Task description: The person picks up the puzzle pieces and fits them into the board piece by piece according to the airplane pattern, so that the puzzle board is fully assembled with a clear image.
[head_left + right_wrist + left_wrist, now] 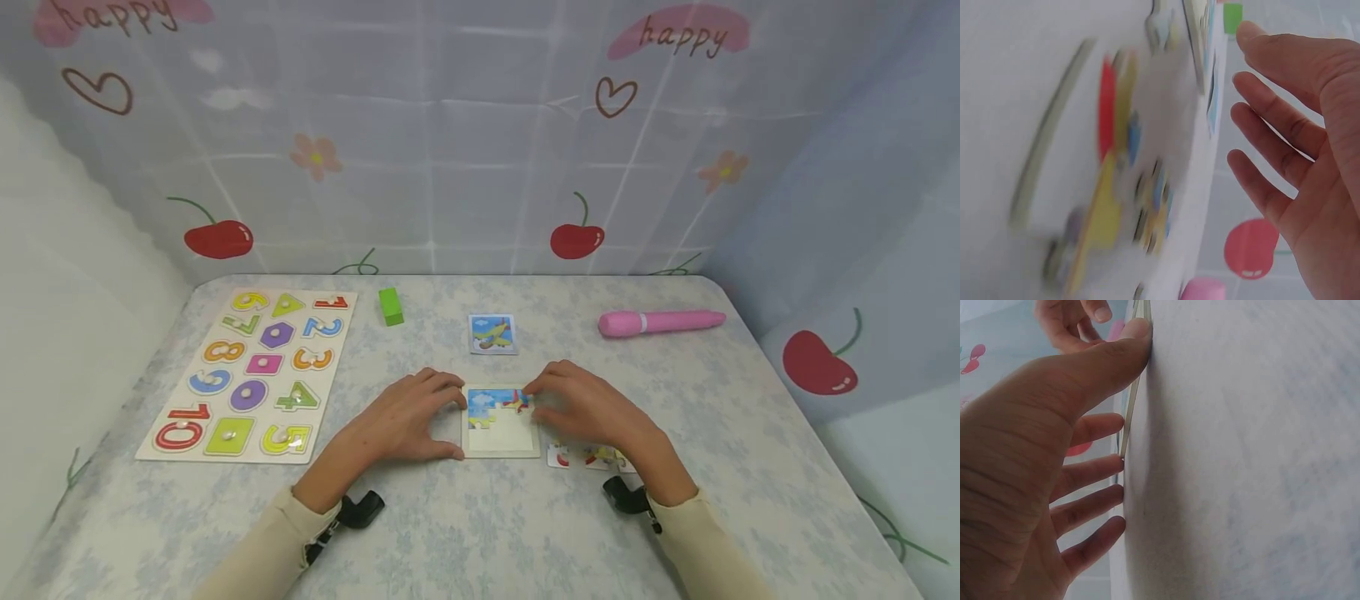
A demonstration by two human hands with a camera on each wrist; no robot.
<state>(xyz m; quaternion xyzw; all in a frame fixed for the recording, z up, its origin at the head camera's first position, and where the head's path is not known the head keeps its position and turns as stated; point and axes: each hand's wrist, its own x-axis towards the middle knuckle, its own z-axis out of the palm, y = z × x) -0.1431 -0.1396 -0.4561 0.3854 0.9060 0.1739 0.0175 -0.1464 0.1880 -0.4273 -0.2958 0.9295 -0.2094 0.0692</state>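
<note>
A small square puzzle board (513, 439) lies before me, with joined sky-blue jigsaw pieces (483, 400) along its top and left and a piece with red on it at the upper right. My left hand (405, 417) rests at the board's left side, thumb near the lower corner, fingers by the upper one. In the left wrist view its thumb and fingertips touch the board's edge (1129, 412). At the right side hovers my right hand (588, 404), fingers loosely extended and nothing between them in the right wrist view. Loose puzzle pieces (558, 455) lie below it, partly hidden by the wrist.
Behind the board lies a picture card (492, 333) with a yellow plane. A green block (391, 307) stands left of it, and a pink pen-shaped object (662, 322) lies at the back right. A number-and-shape board (251, 375) covers the left side of the table.
</note>
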